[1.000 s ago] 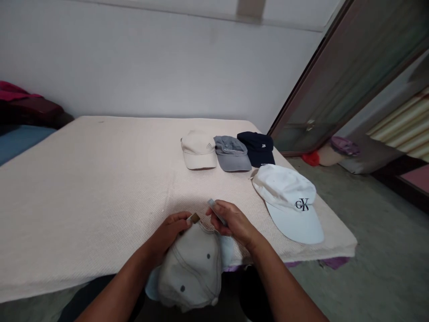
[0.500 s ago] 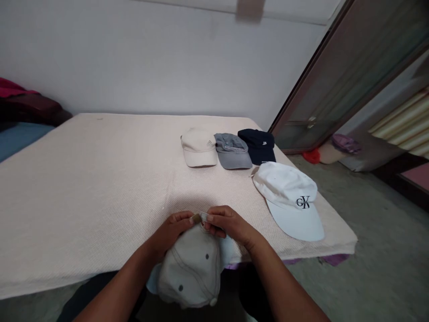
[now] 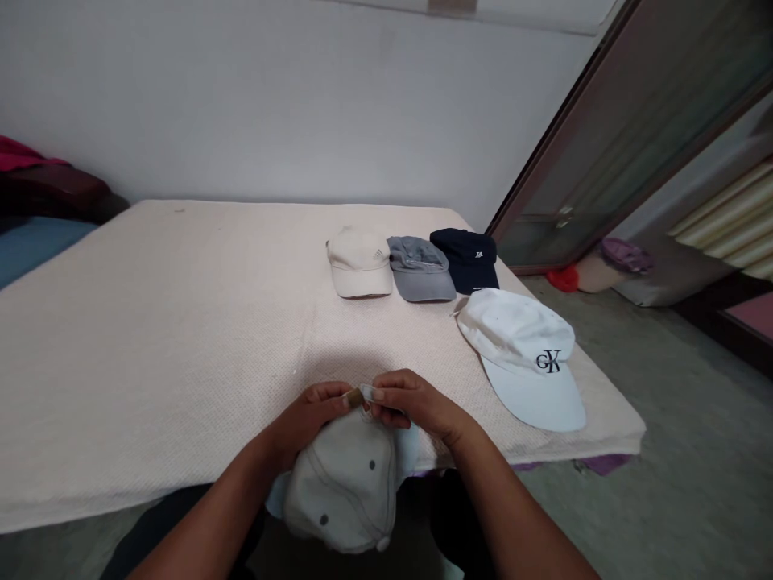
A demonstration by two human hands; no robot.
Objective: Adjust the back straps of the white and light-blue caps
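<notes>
A light grey cap with dark eyelets is held just off the near edge of the bed, its back strap turned away from me. At the strap, my left hand pinches the side with the brass-coloured buckle. Beside it, my right hand grips the pale end of the strap between thumb and fingers. The cap's brim is mostly hidden under the crown, with pale blue parts showing at both sides.
On the bed a cream cap, a grey cap and a navy cap lie in a row. Nearer, a white cap with black letters lies by the right edge. A wall rises behind.
The view has tilted slightly downward, so the caps on the bed appear a little higher. Both hands keep their hold on the strap, with hardly any movement.
</notes>
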